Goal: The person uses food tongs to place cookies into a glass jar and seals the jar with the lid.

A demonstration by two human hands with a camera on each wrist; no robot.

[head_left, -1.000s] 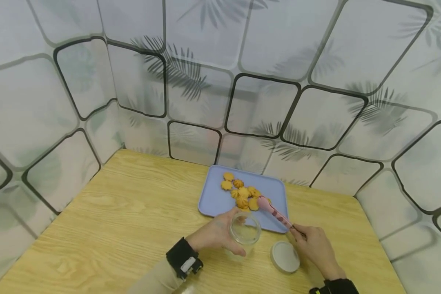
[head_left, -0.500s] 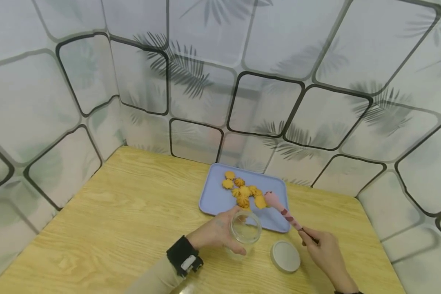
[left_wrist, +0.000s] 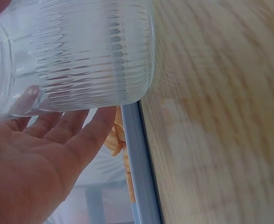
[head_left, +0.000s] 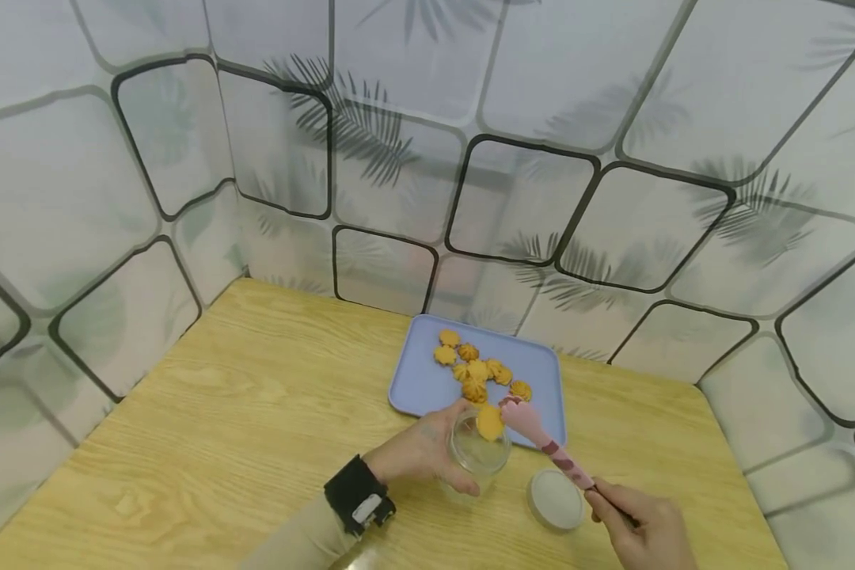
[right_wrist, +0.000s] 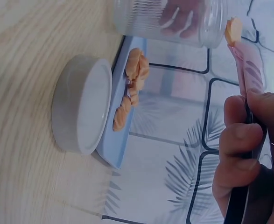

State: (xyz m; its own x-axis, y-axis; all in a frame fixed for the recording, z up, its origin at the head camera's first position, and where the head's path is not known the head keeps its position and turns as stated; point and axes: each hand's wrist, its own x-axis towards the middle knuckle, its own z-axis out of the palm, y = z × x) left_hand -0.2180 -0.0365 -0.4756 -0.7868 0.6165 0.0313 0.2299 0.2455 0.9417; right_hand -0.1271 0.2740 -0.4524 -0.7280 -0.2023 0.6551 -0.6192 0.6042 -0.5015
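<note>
My left hand [head_left: 427, 451] grips a clear ribbed glass jar [left_wrist: 94, 56], its fingers and thumb curled round the side; the jar stands upright on the table. In my right hand [head_left: 644, 518] is a pair of pink tongs [head_left: 549, 443] with dark handles. At the tongs' tips a golden cookie [right_wrist: 233, 31] is pinched, held over the jar's mouth. Behind the jar lies a blue tray [head_left: 413, 380] with several more piped cookies [head_left: 477, 372] on it.
A round whitish lid [head_left: 556, 500] lies on the wooden table [head_left: 221, 412] between the jar and my right hand. A patterned curtain [head_left: 385, 261] closes off the back and both sides.
The tongs have picked up a cookie from the tray and carried it left and nearer, over the jar. My right hand has come toward the front. The left hand keeps the jar in place.
</note>
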